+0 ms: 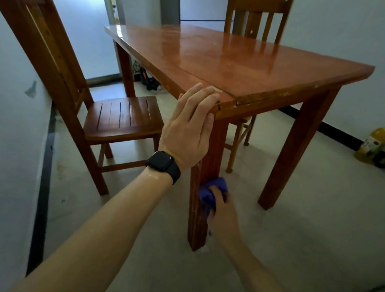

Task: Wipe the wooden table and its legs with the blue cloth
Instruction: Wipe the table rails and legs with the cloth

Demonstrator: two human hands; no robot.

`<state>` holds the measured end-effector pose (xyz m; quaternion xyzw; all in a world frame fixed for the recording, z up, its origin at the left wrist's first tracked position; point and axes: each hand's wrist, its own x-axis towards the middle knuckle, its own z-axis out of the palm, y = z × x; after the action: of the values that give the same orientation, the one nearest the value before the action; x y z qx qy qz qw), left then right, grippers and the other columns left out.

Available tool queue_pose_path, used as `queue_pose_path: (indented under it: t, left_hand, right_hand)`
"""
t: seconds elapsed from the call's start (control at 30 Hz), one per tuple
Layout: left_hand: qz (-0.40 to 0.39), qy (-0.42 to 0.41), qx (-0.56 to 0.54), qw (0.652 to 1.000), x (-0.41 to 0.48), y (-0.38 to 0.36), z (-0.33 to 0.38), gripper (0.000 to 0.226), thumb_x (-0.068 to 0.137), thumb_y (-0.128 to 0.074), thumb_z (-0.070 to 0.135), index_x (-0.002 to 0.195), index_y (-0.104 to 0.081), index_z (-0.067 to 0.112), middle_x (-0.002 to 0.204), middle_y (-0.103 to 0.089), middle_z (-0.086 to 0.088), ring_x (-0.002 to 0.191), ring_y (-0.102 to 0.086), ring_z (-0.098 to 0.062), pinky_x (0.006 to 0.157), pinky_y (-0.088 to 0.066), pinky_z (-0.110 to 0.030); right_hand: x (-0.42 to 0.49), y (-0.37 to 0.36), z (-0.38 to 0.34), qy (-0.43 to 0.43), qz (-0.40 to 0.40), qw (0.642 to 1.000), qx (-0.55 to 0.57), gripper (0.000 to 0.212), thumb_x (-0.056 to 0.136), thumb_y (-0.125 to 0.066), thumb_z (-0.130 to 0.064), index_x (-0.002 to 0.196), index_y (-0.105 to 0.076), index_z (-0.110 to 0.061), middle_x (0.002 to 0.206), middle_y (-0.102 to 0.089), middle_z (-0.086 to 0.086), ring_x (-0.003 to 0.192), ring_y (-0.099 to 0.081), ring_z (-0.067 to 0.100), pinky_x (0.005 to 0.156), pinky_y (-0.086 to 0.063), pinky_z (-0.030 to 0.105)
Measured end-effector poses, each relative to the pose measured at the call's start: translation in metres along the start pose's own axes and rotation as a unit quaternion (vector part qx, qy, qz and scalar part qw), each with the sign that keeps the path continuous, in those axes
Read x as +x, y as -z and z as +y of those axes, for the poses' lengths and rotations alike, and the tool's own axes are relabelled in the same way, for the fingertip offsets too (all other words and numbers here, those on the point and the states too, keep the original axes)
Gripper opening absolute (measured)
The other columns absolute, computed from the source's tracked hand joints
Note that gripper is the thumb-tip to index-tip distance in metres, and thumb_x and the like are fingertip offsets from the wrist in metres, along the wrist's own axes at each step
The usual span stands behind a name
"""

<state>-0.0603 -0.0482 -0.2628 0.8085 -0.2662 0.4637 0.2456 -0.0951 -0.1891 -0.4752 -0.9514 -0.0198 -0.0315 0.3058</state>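
The wooden table [228, 56] fills the middle of the view, its glossy reddish top seen from the near corner. My left hand [189, 125], with a black watch on the wrist, rests over that chipped corner, fingers bent around the edge. Below it stands the near leg [201, 215]. My right hand [222, 208] grips the bunched blue cloth [211, 191] and presses it against the right face of this leg, about halfway down. Another table leg [295, 149] stands to the right.
A wooden chair [122, 117] sits close on the left by the wall. A second chair [257, 15] stands behind the table. A yellow bottle [374, 144] lies on the floor at the right wall. Cables and dark items [146, 76] lie under the far end.
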Motion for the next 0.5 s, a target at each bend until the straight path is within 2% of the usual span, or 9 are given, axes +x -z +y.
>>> queue_pose_path:
  t: [0.07, 0.1, 0.13, 0.2, 0.27, 0.33, 0.43, 0.5]
  left_hand:
    - [-0.002, 0.002, 0.007, 1.000, 0.001, -0.001, -0.001, 0.041, 0.104, -0.033, 0.026, 0.136, -0.051, 0.009, 0.143, -0.051, -0.008, 0.141, -0.036, -0.028, 0.117, -0.034, -0.042]
    - [-0.003, 0.002, 0.005, 1.000, 0.001, -0.001, 0.000, 0.040, 0.104, -0.033, 0.026, 0.136, -0.051, 0.009, 0.143, -0.051, -0.008, 0.141, -0.036, -0.028, 0.115, -0.035, -0.046]
    - [-0.003, 0.002, 0.005, 1.000, 0.001, -0.003, 0.001, 0.040, 0.104, -0.034, 0.026, 0.136, -0.051, 0.009, 0.143, -0.051, -0.008, 0.141, -0.036, -0.028, 0.113, -0.036, -0.049]
    - [0.007, 0.001, 0.002, 1.000, 0.002, -0.007, 0.002, 0.038, 0.104, -0.035, 0.024, 0.135, -0.050, 0.010, 0.142, -0.052, -0.009, 0.140, -0.037, -0.029, 0.111, -0.037, -0.052]
    - [0.022, -0.001, -0.006, 1.000, 0.003, -0.011, 0.003, 0.036, 0.104, -0.034, 0.024, 0.133, -0.050, 0.010, 0.140, -0.052, -0.011, 0.139, -0.038, -0.031, 0.109, -0.037, -0.054]
    - [0.029, -0.002, -0.006, 1.000, 0.004, -0.015, 0.004, 0.037, 0.105, -0.032, 0.026, 0.133, -0.050, 0.009, 0.139, -0.053, -0.011, 0.138, -0.039, -0.032, 0.108, -0.038, -0.055]
    - [0.034, 0.003, -0.005, 0.999, 0.004, -0.014, 0.006, 0.035, 0.104, -0.035, 0.024, 0.132, -0.050, 0.010, 0.138, -0.054, -0.011, 0.138, -0.040, -0.031, 0.109, -0.038, -0.054]
    - [0.036, 0.006, -0.002, 0.999, 0.002, -0.013, 0.005, 0.033, 0.103, -0.038, 0.021, 0.132, -0.049, 0.011, 0.138, -0.054, -0.011, 0.138, -0.040, -0.031, 0.114, -0.036, -0.048]
  right_hand:
    - [-0.016, -0.007, 0.024, -0.034, -0.108, 0.993, -0.038, 0.054, 0.099, -0.046, -0.017, 0.149, -0.030, -0.031, 0.137, -0.044, 0.012, 0.096, -0.056, 0.021, 0.086, -0.050, 0.032]
    - [-0.022, -0.003, 0.027, -0.059, -0.104, 0.993, -0.015, 0.050, 0.100, -0.043, -0.018, 0.148, -0.032, -0.029, 0.127, -0.050, 0.010, 0.086, -0.055, 0.018, 0.079, -0.050, 0.031]
    - [-0.022, 0.004, 0.025, -0.078, -0.057, 0.995, 0.024, 0.047, 0.101, -0.043, -0.019, 0.147, -0.033, -0.027, 0.121, -0.053, 0.008, 0.079, -0.054, 0.014, 0.073, -0.050, 0.027]
    - [-0.015, 0.026, 0.007, -0.078, 0.064, 0.989, 0.112, 0.049, 0.101, -0.050, -0.022, 0.147, -0.034, -0.025, 0.119, -0.051, 0.001, 0.074, -0.051, 0.002, 0.061, -0.044, 0.011]
    - [-0.002, 0.050, -0.018, -0.018, 0.162, 0.969, 0.184, 0.052, 0.099, -0.055, -0.022, 0.147, -0.036, -0.024, 0.117, -0.044, -0.008, 0.081, -0.051, -0.003, 0.063, -0.040, 0.004]
    - [0.009, 0.062, -0.038, 0.050, 0.205, 0.959, 0.190, 0.052, 0.097, -0.058, -0.023, 0.146, -0.039, -0.023, 0.120, -0.042, -0.008, 0.089, -0.050, 0.000, 0.076, -0.038, 0.006]
    - [0.010, 0.041, -0.042, 0.081, 0.191, 0.971, 0.123, 0.054, 0.096, -0.060, -0.022, 0.147, -0.041, -0.016, 0.133, -0.045, 0.006, 0.097, -0.049, 0.009, 0.084, -0.040, 0.020]
    - [-0.003, 0.012, -0.017, 0.037, 0.117, 0.988, 0.094, 0.047, 0.098, -0.057, -0.023, 0.144, -0.046, -0.019, 0.138, -0.047, 0.009, 0.090, -0.054, 0.011, 0.080, -0.044, 0.023]
